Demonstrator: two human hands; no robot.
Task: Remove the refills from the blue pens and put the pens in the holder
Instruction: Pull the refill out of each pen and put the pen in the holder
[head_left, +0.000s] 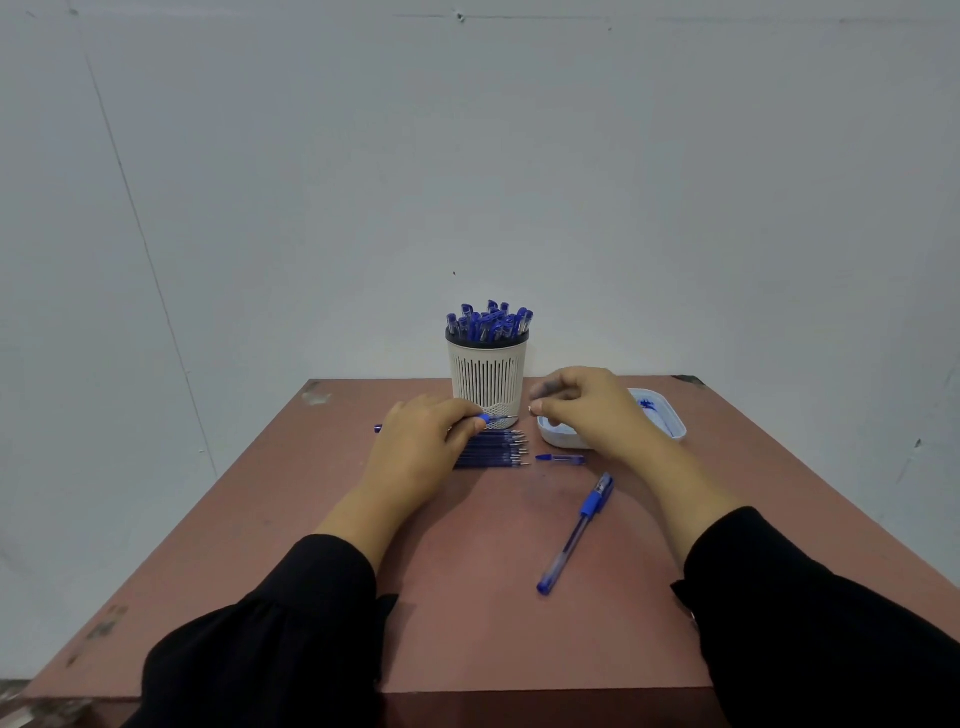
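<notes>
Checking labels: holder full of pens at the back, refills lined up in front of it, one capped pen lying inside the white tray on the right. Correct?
Not quite. The head view shows the capped pen lying on the table, nearer than the white tray, not inside it. The holder of pens and the refills in front are as stated.

Blue pens (489, 321) fill a white slotted holder (487, 383) on a reddish-brown table (467, 597).

No text, label or number is legible anywhere.
</notes>
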